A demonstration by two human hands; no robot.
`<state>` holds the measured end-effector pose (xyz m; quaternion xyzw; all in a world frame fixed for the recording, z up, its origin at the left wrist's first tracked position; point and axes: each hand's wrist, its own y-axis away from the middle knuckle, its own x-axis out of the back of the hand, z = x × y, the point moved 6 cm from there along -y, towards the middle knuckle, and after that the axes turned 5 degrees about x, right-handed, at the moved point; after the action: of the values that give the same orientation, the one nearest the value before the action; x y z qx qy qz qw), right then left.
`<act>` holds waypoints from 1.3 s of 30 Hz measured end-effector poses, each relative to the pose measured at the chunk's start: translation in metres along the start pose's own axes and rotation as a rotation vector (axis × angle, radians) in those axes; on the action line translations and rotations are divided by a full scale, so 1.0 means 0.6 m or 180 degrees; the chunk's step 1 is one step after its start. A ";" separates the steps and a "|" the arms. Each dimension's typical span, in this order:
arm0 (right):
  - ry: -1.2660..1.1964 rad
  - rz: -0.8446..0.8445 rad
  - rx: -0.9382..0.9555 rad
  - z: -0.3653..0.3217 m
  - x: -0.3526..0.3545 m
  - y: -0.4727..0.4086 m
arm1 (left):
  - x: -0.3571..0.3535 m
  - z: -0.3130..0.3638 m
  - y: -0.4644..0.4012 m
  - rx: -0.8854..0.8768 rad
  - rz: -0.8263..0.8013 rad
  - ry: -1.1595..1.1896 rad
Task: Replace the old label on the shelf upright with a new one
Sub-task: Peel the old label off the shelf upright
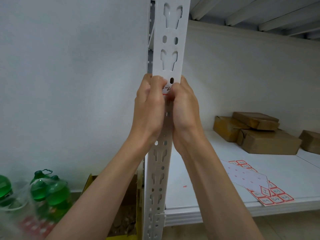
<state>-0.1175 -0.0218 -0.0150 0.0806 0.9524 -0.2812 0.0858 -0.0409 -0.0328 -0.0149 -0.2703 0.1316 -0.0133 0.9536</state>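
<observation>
A white perforated shelf upright runs from top to bottom through the middle of the view. On it, at hand height, sits a white label with a red border and handwriting, mostly hidden by fingers. My left hand and my right hand are both raised against the upright with their fingers curled at the label. The fingertips meet on the label, the left from its left side and the right from its right side. A sheet of red-bordered labels lies on the white shelf board at the lower right.
Several brown cardboard parcels are stacked at the back right of the shelf. Green bottles in plastic wrap stand on the floor at the lower left, next to an open yellow cardboard box. A white wall fills the left.
</observation>
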 end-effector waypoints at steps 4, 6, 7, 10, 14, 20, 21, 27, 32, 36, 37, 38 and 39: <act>-0.0312 -0.0114 -0.0167 0.010 -0.001 0.004 | 0.001 -0.001 -0.001 -0.0069 -0.0002 -0.0016; -0.0376 -0.0187 -0.0243 0.013 -0.002 0.004 | 0.003 -0.003 -0.003 -0.0088 0.0002 -0.0072; -0.0236 -0.0134 -0.0176 0.013 0.000 0.003 | 0.003 -0.004 -0.003 -0.0091 0.0000 -0.0067; -0.0040 0.0007 -0.0090 0.012 0.002 0.002 | 0.003 -0.003 -0.003 -0.0124 -0.0007 -0.0093; 0.0231 0.0044 -0.0012 0.010 0.004 0.000 | 0.002 -0.006 -0.005 -0.0071 -0.0012 -0.0099; 0.0497 -0.0015 0.0226 -0.002 -0.007 -0.004 | 0.000 -0.005 -0.005 -0.0112 -0.0080 -0.0082; 0.0496 -0.0033 0.0233 -0.001 -0.007 -0.005 | -0.001 -0.005 -0.005 -0.0126 -0.0080 -0.0087; 0.0176 -0.0084 0.0027 0.012 0.000 -0.007 | 0.002 -0.007 -0.008 -0.0122 -0.0003 -0.0043; -0.0125 -0.0203 -0.0086 0.012 -0.002 -0.002 | 0.001 -0.007 -0.006 -0.0124 -0.0027 -0.0043; 0.0250 -0.0037 0.0102 0.011 0.001 -0.006 | 0.001 -0.008 -0.007 -0.0118 -0.0048 -0.0066; 0.0319 -0.0017 0.0125 0.010 0.001 -0.007 | 0.001 -0.009 -0.008 -0.0142 -0.0042 -0.0077; 0.0366 -0.0003 0.0146 0.010 0.001 -0.007 | 0.001 -0.008 -0.007 -0.0157 -0.0039 -0.0089; 0.0399 0.0007 0.0165 0.008 0.001 -0.007 | 0.001 -0.008 -0.007 -0.0148 -0.0040 -0.0094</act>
<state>-0.1184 -0.0279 -0.0170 0.1013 0.9482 -0.3001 0.0242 -0.0412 -0.0392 -0.0168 -0.2935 0.1161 -0.0122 0.9488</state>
